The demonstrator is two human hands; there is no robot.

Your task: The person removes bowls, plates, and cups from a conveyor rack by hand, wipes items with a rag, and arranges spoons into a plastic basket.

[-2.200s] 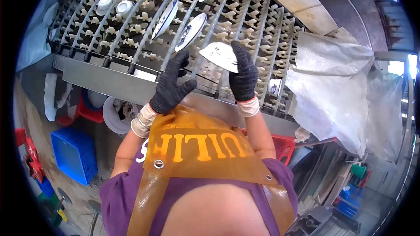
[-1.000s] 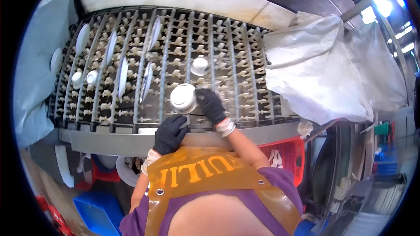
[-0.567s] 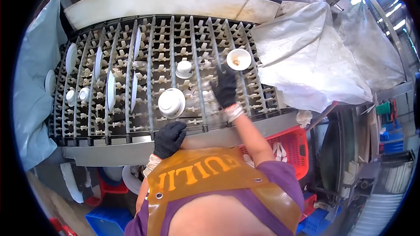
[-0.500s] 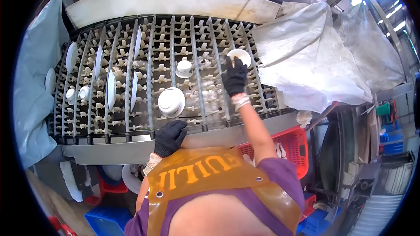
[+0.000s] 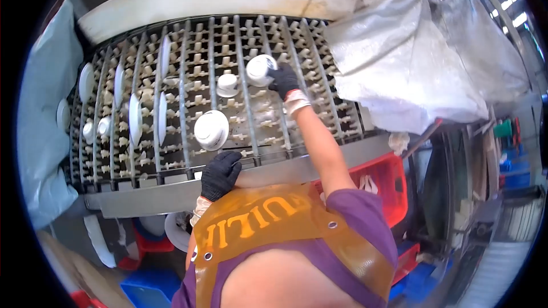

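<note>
My right hand (image 5: 283, 80), in a black glove, grips the right side of an upturned white bowl (image 5: 261, 71) over the pegged rack (image 5: 198, 88). A smaller upturned bowl (image 5: 227, 85) sits to its left, and a larger one (image 5: 212, 130) lies nearer the front edge. My left hand (image 5: 221, 175), also black-gloved, rests at the metal front ledge with its fingers bent together; nothing shows in it. White plates (image 5: 135, 120) stand on edge between the bars at the left, beside two small cups (image 5: 104, 126).
A white plastic sheet (image 5: 399, 63) drapes over the rack's right end, and a bluish sheet (image 5: 48, 114) hangs at the left. Below the ledge are a red basket (image 5: 394, 194) with white spoons, a blue bin (image 5: 149, 288) and a whitish bucket (image 5: 176, 232).
The bowl at the right, earlier face up with brown residue, is now upturned and farther left in my right hand. The other dishes appear shifted left in view. My left hand stays at the ledge.
</note>
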